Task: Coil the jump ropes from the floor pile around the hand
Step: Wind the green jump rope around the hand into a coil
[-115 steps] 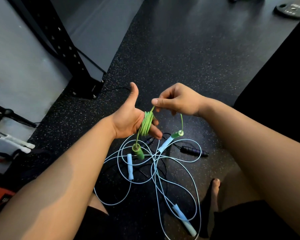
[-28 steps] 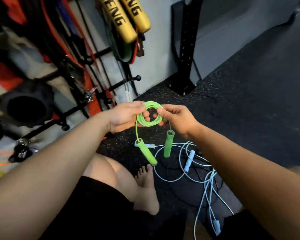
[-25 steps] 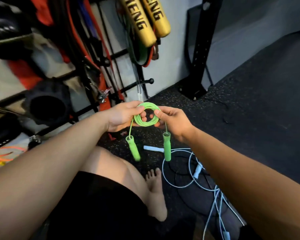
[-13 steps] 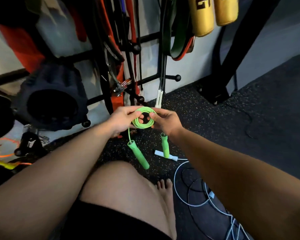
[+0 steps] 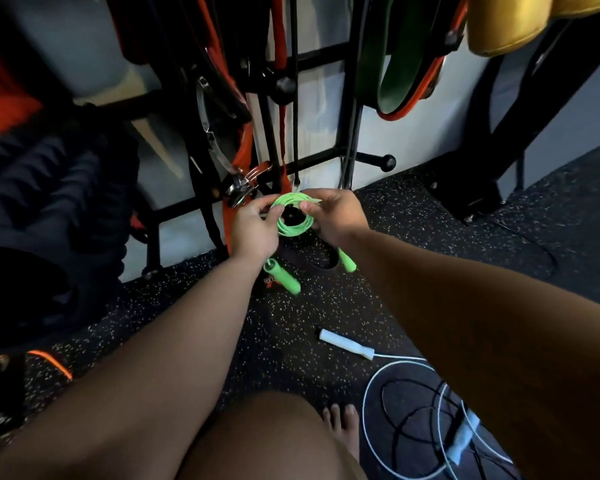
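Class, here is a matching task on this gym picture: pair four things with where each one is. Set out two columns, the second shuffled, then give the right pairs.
Things:
1. green jump rope
2. white handle
3. yellow pads
4. dark green band

Places:
A. lying on the floor
B. at the top right edge of the view
C. coiled, gripped by the left hand and right hand
D. hanging on the rack, left of the yellow pads

Pairs: 1-C, 2-A, 3-B, 4-D
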Demonstrator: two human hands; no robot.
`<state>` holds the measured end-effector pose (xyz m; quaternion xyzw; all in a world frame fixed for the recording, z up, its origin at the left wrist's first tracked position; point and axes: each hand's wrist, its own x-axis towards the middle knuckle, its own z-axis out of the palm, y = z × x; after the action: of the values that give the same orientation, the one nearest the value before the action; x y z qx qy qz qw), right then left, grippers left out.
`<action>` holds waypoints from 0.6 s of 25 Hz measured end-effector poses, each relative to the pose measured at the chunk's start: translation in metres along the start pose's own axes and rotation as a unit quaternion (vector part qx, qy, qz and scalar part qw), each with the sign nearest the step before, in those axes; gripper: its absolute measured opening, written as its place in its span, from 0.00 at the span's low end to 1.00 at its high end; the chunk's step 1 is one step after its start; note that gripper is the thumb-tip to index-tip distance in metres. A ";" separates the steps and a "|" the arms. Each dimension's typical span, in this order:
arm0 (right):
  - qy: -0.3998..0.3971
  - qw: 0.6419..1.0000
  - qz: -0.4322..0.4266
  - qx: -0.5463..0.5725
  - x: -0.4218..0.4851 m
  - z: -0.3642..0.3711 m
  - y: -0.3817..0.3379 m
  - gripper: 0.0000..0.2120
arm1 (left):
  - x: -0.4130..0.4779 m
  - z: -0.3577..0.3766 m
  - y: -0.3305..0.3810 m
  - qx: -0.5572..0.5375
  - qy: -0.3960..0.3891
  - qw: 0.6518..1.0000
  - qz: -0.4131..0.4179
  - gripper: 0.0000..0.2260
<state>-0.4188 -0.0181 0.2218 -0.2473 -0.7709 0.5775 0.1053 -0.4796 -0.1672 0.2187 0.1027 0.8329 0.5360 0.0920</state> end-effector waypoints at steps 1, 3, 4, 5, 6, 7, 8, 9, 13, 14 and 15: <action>0.003 1.000 -0.008 -0.008 0.005 0.002 0.003 0.13 | 0.004 0.002 -0.003 -0.002 0.004 1.000 -0.005 0.10; -0.002 0.999 -0.022 -0.025 0.014 0.005 0.015 0.12 | 0.013 0.006 -0.016 -0.022 -0.006 0.999 -0.029 0.09; -0.010 1.000 -0.021 -0.020 0.017 0.008 0.022 0.12 | 0.015 0.008 -0.022 -0.027 -0.017 0.999 -0.036 0.08; -0.016 1.000 -0.018 -0.009 0.018 0.011 0.028 0.12 | 0.017 0.009 -0.026 -0.031 -0.024 0.998 -0.041 0.08; -0.018 1.000 -0.012 0.006 0.020 0.013 0.032 0.12 | 0.019 0.010 -0.030 -0.036 -0.023 0.998 -0.045 0.07; -0.022 0.999 -0.006 0.028 0.023 0.015 0.036 0.12 | 0.023 0.010 -0.033 -0.043 -0.024 0.998 -0.046 0.07; -0.028 0.998 0.007 0.049 0.027 0.015 0.038 0.13 | 0.028 0.012 -0.036 -0.055 -0.022 0.997 -0.048 0.07; -0.030 0.998 0.024 0.057 0.030 0.015 0.037 0.13 | 0.033 0.013 -0.039 -0.067 -0.021 0.996 -0.054 0.08; -0.050 0.997 0.060 0.005 0.054 0.018 0.027 0.13 | 0.055 0.021 -0.051 -0.088 0.000 0.995 -0.050 0.10; -0.053 0.996 0.063 -0.019 0.062 0.021 0.025 0.13 | 0.060 0.023 -0.052 -0.071 0.007 0.996 -0.052 0.10; -0.054 0.996 0.062 -0.044 0.071 0.025 0.023 0.13 | 0.067 0.024 -0.054 -0.061 0.016 0.996 -0.062 0.10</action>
<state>-0.4847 0.0019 0.1834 -0.2677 -0.7832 0.5609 0.0167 -0.5415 -0.1499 0.1562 0.0370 0.8048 0.5805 0.1179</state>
